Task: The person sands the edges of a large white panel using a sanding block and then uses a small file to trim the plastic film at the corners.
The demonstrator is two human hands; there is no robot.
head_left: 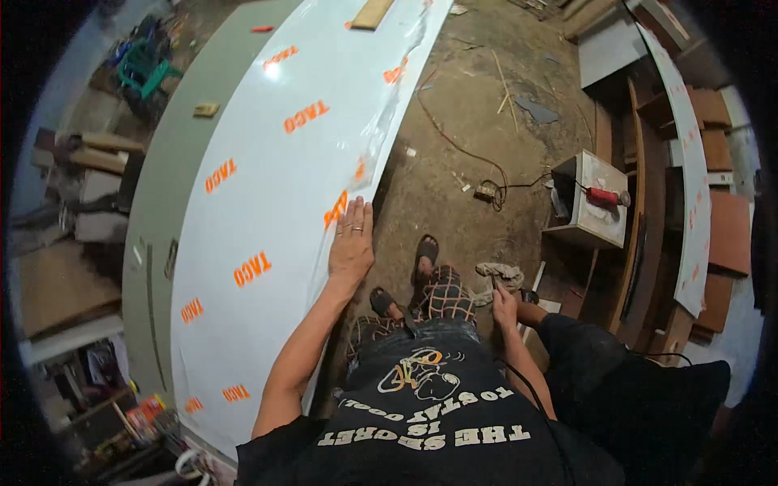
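A long white panel sheet (pixel 267 202) with orange printed marks lies on a grey-green board (pixel 150 283) to my left. My left hand (pixel 352 243) rests flat on the sheet's right edge, fingers stretched forward and holding nothing. Low at my right side, my right hand (pixel 504 309) is closed around a thin dark tool (pixel 493 282); its kind is too small to tell. Just beyond that hand is a crumpled pale cloth (pixel 498 270).
A person in black (pixel 632 381) is close on my right, one arm reaching toward the cloth. A red power tool (pixel 604 197) lies on a white box (pixel 596 174). A cord (pixel 462 147) and a socket block (pixel 486 191) lie on the floor. A wood piece (pixel 373 12) rests on the sheet.
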